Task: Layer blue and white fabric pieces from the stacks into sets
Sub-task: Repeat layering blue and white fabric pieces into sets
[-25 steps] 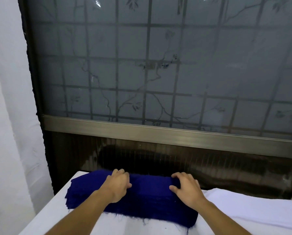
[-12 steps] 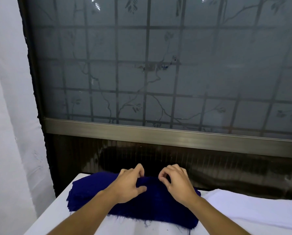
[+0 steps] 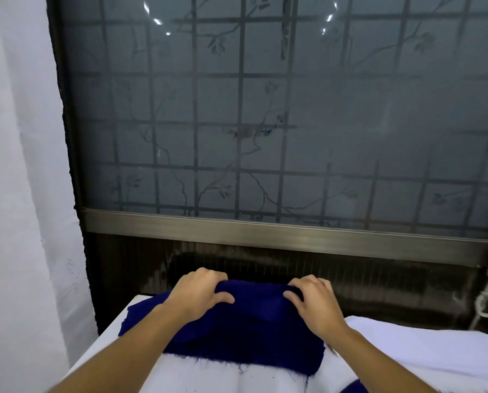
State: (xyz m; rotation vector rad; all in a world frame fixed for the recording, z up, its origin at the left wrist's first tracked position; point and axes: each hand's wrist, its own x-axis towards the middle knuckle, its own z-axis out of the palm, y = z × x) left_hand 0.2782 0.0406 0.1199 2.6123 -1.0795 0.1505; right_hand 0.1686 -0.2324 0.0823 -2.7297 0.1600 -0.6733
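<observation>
Head view: the blue stack (image 3: 237, 344) lies on the far left of the white worktop (image 3: 109, 336), its long axis running left to right and slanting a little nearer on the right. Both hands are at its far long edge. The left hand (image 3: 200, 293) and the right hand (image 3: 313, 304) each have a grip pinching the top blue piece (image 3: 259, 299), thumb on the near side and fingers curled over the far side. That edge is raised clear of the pile while the near part of the piece lies on the layers below.

The hands sit apart along the edge, the left toward the middle-left and the right at the right end. The piece hangs between them and spreads toward the person, so I judge the coming pull runs toward the body, across the short axis.

The white fabric stack (image 3: 421, 344) sits just beside the blue stack's right end. The worktop's left edge is close to the blue stack's left end, and a dark panel (image 3: 293, 268) under the frosted window (image 3: 265, 123) closes the far side. Open room lies on the near side, where pale surface shows in front of the frayed near edge. A scrap of blue (image 3: 350, 388) shows at the bottom of the view.
</observation>
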